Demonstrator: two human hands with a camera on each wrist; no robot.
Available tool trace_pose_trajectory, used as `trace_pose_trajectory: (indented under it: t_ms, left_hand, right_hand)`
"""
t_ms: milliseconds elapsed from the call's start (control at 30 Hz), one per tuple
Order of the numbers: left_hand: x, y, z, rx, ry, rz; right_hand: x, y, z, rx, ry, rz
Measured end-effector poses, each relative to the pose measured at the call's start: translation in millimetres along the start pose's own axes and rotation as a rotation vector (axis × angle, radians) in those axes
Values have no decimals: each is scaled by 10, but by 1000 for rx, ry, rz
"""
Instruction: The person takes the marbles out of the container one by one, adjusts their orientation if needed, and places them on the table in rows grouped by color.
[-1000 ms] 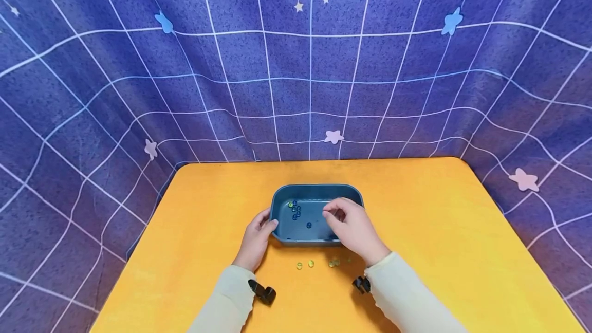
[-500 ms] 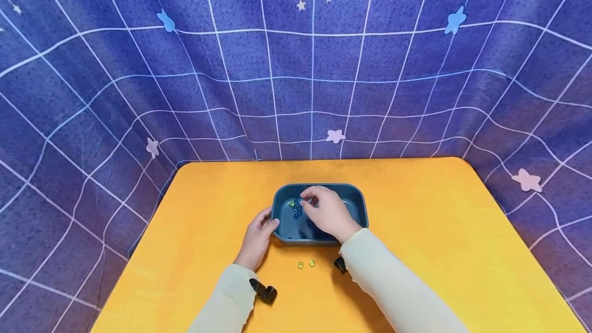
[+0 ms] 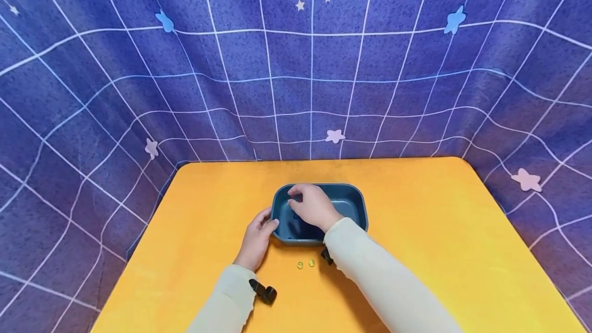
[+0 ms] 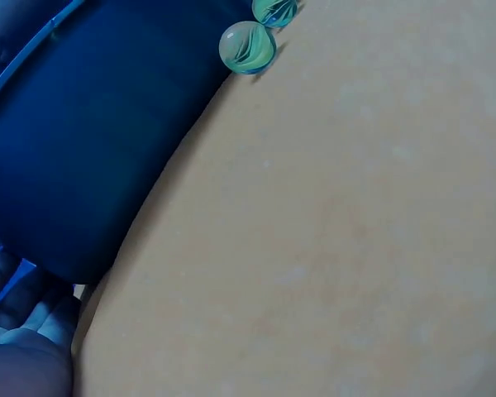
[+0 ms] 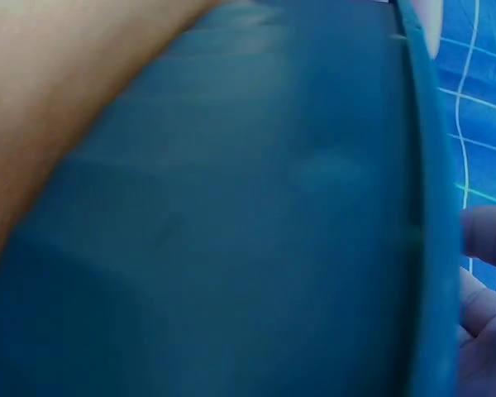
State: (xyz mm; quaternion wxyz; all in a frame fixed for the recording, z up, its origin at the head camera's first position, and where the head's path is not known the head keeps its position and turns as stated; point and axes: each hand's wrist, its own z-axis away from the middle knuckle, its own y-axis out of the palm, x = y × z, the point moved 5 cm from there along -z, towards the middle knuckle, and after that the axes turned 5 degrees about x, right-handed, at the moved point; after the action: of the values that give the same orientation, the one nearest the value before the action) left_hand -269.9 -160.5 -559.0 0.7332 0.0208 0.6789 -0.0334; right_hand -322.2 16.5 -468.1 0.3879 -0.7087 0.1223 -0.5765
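A dark blue rectangular box (image 3: 344,213) stands on the table, seen from above in the head view. My left hand (image 3: 256,238) holds its left end, the thumb over the rim and the other fingers along the outside. My right hand (image 3: 314,206) is over the left part of the box with fingers bent. Whether anything is between its fingertips cannot be seen. Below its palm a dark marble (image 3: 296,216) shows; the hand hides the others. Two yellow-green marbles lie in front of the box, one (image 3: 300,265) left of the other (image 3: 312,263).
The yellow table (image 3: 217,194) stretches to both sides of the box. A purple grid-patterned cloth (image 3: 296,96) hangs behind and at the sides. In the left wrist view a swirled marble (image 4: 248,47) lies close to the box's outer wall (image 4: 91,149).
My right hand has moved left across the box, over the cluster of marbles. Its sleeve now covers the place where further yellow marbles lay. My left hand has stayed on the box.
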Motion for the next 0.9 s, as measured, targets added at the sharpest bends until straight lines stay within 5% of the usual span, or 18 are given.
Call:
trace_pose_trajectory:
  t_ms: [900]
  left_hand:
    - [22, -1, -16, -1, 31, 14]
  right_hand:
    - [-147, 413, -256, 44, 80, 149]
